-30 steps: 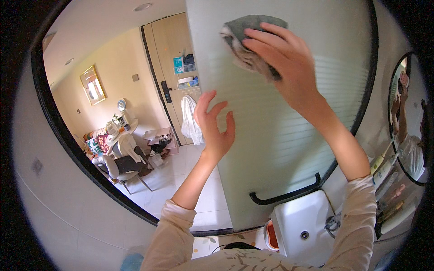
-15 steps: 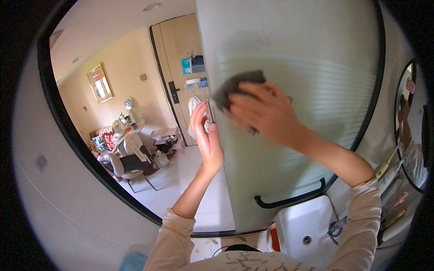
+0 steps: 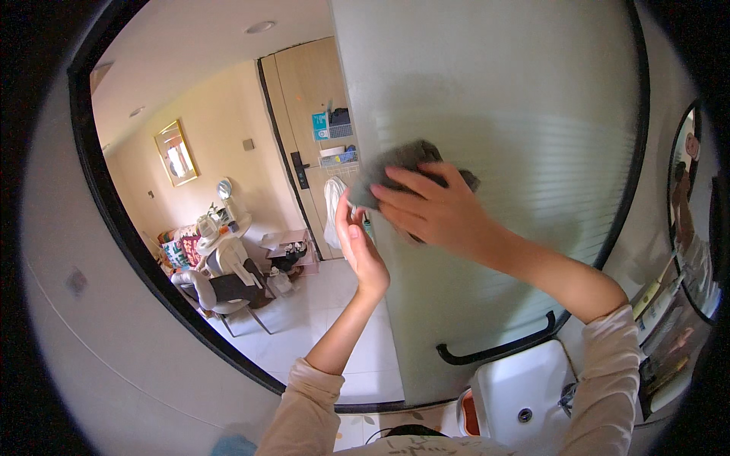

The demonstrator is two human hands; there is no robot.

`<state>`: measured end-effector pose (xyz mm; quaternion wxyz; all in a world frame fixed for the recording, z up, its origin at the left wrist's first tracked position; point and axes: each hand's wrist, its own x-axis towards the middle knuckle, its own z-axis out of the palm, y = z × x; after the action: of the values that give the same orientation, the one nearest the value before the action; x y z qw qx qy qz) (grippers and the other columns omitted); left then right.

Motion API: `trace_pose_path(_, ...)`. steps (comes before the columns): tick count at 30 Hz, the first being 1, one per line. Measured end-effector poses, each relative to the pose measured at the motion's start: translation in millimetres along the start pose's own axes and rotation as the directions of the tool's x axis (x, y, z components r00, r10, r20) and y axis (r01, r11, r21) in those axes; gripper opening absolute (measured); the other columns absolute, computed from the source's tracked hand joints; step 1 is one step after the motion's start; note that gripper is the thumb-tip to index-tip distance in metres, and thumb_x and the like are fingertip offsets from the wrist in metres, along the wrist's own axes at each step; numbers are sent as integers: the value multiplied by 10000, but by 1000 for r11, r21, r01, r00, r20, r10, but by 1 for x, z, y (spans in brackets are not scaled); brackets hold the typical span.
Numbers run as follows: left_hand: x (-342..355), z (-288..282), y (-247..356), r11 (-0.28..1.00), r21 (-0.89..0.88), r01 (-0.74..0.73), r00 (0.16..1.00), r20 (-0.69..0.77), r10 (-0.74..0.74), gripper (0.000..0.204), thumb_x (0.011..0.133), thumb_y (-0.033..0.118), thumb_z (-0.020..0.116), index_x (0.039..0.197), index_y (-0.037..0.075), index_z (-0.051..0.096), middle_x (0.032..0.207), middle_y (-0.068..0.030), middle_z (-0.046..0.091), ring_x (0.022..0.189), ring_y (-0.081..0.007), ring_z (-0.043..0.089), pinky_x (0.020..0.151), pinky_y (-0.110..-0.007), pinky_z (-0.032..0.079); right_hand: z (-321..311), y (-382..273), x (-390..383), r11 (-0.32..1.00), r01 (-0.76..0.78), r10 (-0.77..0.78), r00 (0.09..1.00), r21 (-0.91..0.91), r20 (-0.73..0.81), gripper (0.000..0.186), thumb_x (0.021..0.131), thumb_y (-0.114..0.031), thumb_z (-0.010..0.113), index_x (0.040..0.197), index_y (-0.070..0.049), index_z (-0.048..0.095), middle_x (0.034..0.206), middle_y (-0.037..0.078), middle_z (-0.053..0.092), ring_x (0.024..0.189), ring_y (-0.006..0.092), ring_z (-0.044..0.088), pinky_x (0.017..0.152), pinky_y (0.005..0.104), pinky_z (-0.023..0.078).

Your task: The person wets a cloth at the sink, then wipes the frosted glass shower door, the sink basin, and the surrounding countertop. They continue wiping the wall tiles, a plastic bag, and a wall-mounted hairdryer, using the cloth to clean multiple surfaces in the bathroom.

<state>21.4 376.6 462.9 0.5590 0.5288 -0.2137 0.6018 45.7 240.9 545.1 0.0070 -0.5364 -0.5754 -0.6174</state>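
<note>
A frosted glass door [image 3: 517,91] with a black handle [image 3: 498,356] stands in front of me. Against its surface, near the left edge, my right hand [image 3: 445,209] presses a dark grey cloth [image 3: 411,156], fingers spread over it. My left hand [image 3: 366,254] is raised beside the glass door's left edge, lower than the cloth. Its fingers stretch upward with the thumb apart, and their tips come close to the cloth's left corner. Whether they touch the cloth or the glass edge I cannot tell.
Below the handle is a white sink [image 3: 509,387], with an orange-red container [image 3: 468,410] to its left. At the right wall hangs a round mirror [image 3: 692,213]. Through the black-framed opening show a wooden door [image 3: 293,99], a chair [image 3: 217,289] and a cluttered table.
The right hand and cloth have shifted slightly down and left on the glass, toward the left hand. The whole view has also tilted a little, so the scene sits lower.
</note>
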Motion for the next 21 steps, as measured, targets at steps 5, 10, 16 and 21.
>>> trace_pose_path(5, 1, 1, 4, 957, 260, -126, 984, 153, 88, 514, 839, 103, 461, 1305, -7, 276, 1332, -161, 327, 1249, -271, 280, 1002, -381, 235, -29, 22, -11, 991, -128, 128, 992, 39, 17, 201, 695, -166, 565, 889, -160, 617, 1087, -50, 569, 1092, 178, 463, 837, 358, 372)
trace_pose_path(10, -2, 5, 6, 896, 403, -184, 973, 203, 109, 666, 747, -75, 532, 1329, -20, 213, 1358, -182, 268, 1250, -302, 266, 1014, -381, 214, -32, 88, 19, 940, -322, 296, 935, -115, -196, 251, 697, -160, 553, 940, -167, 616, 1090, -46, 566, 1088, 185, 457, 842, 373, 365)
trace_pose_path(16, -2, 5, 3, 917, 369, -150, 983, 159, 97, 672, 762, -18, 595, 1325, -4, 229, 1331, -164, 300, 1237, -294, 284, 1003, -388, 237, -23, 66, -5, 969, -207, 190, 974, -137, -125, 195, 708, -154, 565, 898, -158, 611, 1056, -45, 578, 1064, 180, 475, 816, 366, 377)
trace_pose_path(21, -5, 5, 4, 909, 403, -106, 989, 135, 56, 660, 769, -5, 605, 1322, 16, 245, 1324, -149, 304, 1229, -287, 293, 997, -387, 246, -37, 66, -21, 977, -192, 182, 977, -93, -113, 188, 703, -168, 565, 882, -147, 617, 1066, -35, 571, 1044, 188, 479, 793, 354, 387)
